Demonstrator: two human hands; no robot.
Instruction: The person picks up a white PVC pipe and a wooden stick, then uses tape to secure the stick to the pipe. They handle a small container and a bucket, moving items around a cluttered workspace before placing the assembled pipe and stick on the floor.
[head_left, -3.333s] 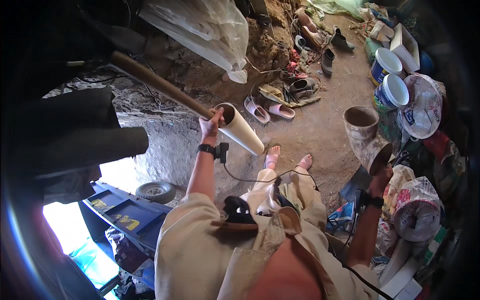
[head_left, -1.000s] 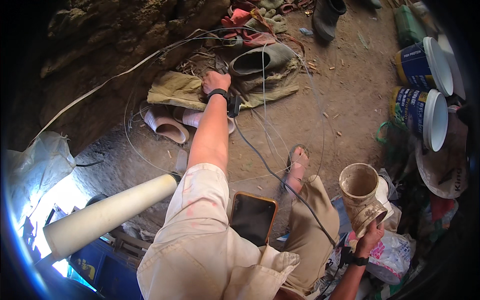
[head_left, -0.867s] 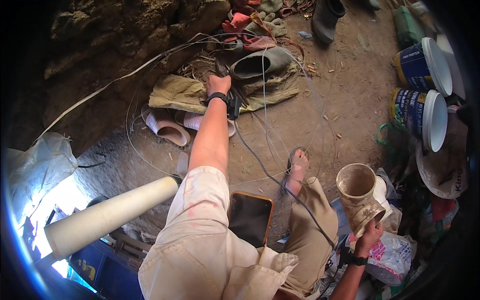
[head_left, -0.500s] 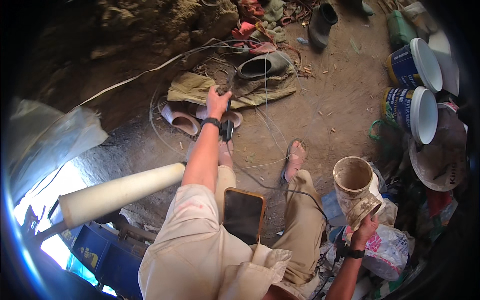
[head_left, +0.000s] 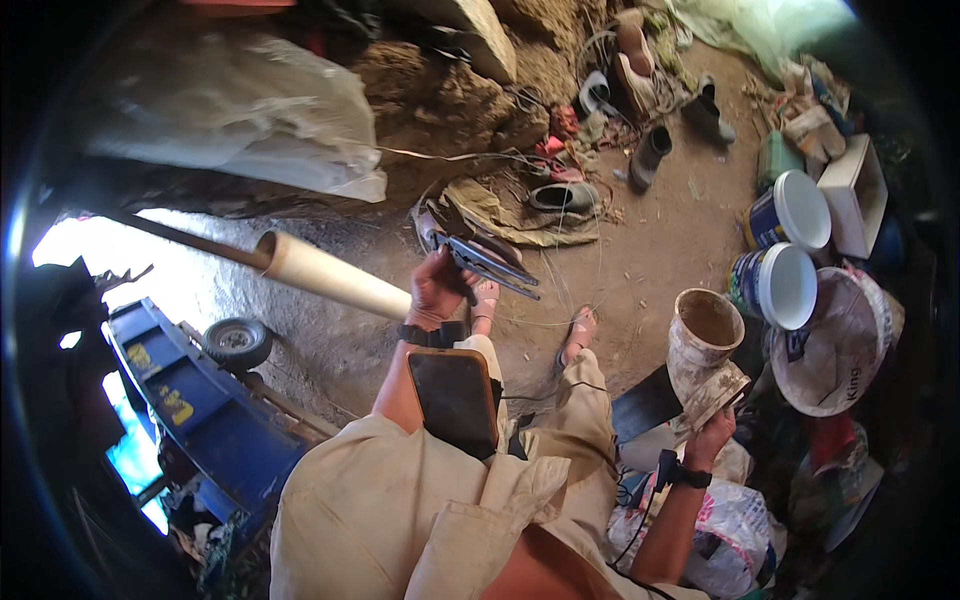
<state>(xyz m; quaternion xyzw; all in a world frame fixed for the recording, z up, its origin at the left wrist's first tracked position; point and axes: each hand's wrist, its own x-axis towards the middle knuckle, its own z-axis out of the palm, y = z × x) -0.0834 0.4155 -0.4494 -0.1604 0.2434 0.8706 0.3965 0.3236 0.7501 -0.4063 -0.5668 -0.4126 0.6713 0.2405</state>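
Observation:
My left hand (head_left: 438, 288) is stretched forward and closed around a long dark tool (head_left: 490, 265) with two narrow blades or prongs side by side; its exact kind is not clear. On the right, my right hand (head_left: 712, 436) grips the lower rim of a dirty white pipe fitting (head_left: 690, 362). The fitting's round mouth faces up, and a second opening lies by my fingers. A phone in an orange-edged case (head_left: 455, 402) is in front of my body, close to the left wrist. Beyond the left hand, an old boot (head_left: 563, 197) rests on a yellowish cloth (head_left: 475, 212).
A long white pipe (head_left: 335, 278) slants in from the left above a blue metal cart (head_left: 215, 400) and a wheel (head_left: 238, 343). Two paint buckets (head_left: 785, 287) lie at the right, near a large white tub (head_left: 835, 340). Stuffed plastic bags (head_left: 725, 530) sit beside my right forearm.
The view has swung left and up, so more of the cart shows. My left hand has drawn back from the shoes and cloth, the dark tool now plainly visible. The right hand still holds the fitting.

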